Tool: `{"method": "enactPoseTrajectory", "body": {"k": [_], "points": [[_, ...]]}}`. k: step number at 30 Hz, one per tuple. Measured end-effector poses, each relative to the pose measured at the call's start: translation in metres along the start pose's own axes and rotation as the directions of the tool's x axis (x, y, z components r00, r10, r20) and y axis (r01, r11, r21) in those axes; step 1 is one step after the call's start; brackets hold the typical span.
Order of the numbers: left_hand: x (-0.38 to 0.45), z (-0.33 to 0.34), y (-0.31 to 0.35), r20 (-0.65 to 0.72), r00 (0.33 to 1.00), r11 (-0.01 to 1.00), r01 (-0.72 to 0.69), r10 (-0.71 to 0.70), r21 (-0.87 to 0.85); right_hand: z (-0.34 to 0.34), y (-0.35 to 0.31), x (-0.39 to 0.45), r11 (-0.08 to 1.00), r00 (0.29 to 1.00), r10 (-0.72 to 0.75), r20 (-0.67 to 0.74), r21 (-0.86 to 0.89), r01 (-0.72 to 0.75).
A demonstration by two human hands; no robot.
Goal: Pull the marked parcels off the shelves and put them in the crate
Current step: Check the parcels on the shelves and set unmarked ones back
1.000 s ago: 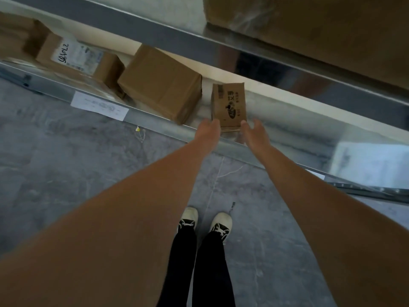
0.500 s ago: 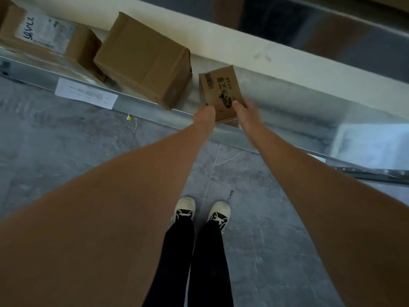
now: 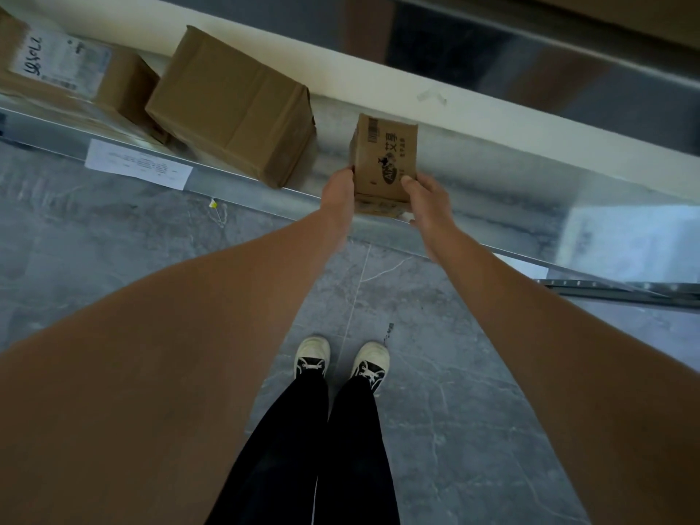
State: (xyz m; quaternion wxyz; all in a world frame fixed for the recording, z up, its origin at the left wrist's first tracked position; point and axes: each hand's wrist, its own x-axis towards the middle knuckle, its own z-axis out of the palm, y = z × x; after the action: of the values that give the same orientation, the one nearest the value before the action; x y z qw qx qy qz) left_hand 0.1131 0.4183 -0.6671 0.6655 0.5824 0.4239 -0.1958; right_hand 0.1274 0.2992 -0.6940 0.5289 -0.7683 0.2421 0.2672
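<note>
I clamped the parcel (image 3: 384, 157) between left hand (image 3: 338, 191) and right hand (image 3: 428, 198), grip closed at its sides, to lift it off the shelf (image 3: 492, 191) at twelve o'clock.

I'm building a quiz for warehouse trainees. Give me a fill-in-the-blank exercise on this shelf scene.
1. The small printed box is held between ____ hands.
2. The large plain carton lies to the ____ of the small printed box.
3. The white paper label hangs on the shelf's front ____.
4. The labelled parcel at far left carries ____ numbers on its sticker.

Missing words: two; left; edge; handwritten
</note>
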Motion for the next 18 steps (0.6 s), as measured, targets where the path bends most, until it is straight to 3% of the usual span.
{"method": "enactPoseTrajectory", "body": {"k": [6, 10, 13, 15, 18], "points": [[0.002, 0.003, -0.009, -0.032, 0.993, 0.992, -0.112, 0.114, 0.053, 0.002, -0.005, -0.013, 0.983, 0.99, 0.13, 0.061, 0.122, -0.137], [-0.003, 0.016, -0.012, -0.014, 0.994, 0.993, -0.109, 0.109, -0.053, 0.011, 0.026, 0.026, 0.984, 0.99, 0.14, -0.035, 0.113, -0.136], [-0.002, 0.021, -0.01, -0.101, 0.987, 0.988, -0.133, 0.125, -0.08, 0.003, 0.013, 0.009, 0.971, 0.987, 0.155, -0.048, 0.19, -0.143], [0.0, 0.018, -0.009, -0.142, 0.988, 0.983, -0.077, 0.053, -0.166, -0.003, 0.0, -0.011, 0.937, 0.985, 0.173, 0.022, 0.304, -0.171], [0.003, 0.009, -0.012, -0.039, 0.992, 0.976, 0.112, -0.121, -0.188, -0.011, -0.005, -0.022, 0.862, 0.967, 0.168, 0.193, 0.446, -0.239]]}}
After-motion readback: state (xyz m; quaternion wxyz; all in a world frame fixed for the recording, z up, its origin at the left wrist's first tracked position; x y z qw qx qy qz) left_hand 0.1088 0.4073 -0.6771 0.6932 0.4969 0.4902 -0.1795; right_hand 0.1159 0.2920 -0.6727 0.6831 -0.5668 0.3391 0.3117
